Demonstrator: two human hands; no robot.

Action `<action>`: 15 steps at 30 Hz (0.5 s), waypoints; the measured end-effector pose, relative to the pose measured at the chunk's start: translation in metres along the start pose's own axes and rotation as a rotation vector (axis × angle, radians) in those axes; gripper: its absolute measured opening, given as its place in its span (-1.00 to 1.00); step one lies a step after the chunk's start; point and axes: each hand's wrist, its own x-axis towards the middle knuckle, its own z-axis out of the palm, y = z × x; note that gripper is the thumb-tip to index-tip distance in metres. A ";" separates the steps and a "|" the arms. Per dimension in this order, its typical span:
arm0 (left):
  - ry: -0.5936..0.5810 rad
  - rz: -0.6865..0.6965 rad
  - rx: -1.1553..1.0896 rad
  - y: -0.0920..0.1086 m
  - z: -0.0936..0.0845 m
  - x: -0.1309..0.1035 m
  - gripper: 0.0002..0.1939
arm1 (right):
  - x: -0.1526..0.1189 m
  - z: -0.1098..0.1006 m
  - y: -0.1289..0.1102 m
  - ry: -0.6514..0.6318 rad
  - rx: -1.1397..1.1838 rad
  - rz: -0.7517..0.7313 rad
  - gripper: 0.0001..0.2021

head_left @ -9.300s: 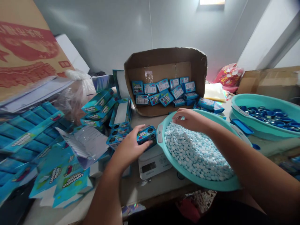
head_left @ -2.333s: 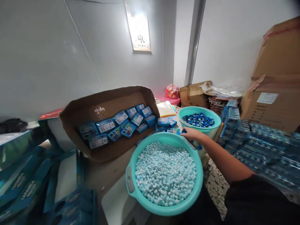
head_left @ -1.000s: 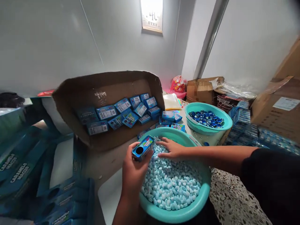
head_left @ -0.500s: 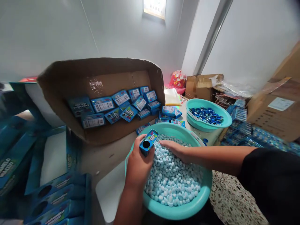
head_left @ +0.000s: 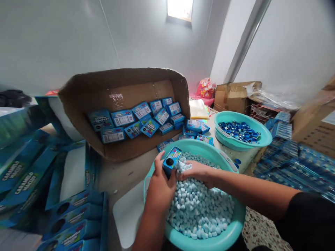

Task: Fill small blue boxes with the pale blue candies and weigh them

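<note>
Blue box [head_left: 172,161], gripped in curled left hand [head_left: 161,184]; right hand [head_left: 197,171], half-curled, cups pale candies [head_left: 184,166]; cartons [head_left: 25,182] read "CARAMELO MACIZO".

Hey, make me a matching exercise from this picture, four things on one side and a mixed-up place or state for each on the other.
1. Left hand
2. Right hand
3. Shiny blue pieces
4. Patterned bag

A. lying in the farther tub
B. mostly red, at the back
C. holding a small blue box
D. cupping pale pieces

Pairs: 1-C, 2-D, 3-A, 4-B.
</note>
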 end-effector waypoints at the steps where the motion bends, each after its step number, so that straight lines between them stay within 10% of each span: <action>1: 0.007 -0.011 0.005 0.001 0.000 -0.001 -0.40 | -0.001 -0.001 -0.001 0.059 -0.077 -0.048 -0.56; 15: -0.031 0.170 -0.038 -0.004 0.002 -0.006 -0.57 | -0.040 0.006 -0.030 0.125 -0.306 -0.192 -0.66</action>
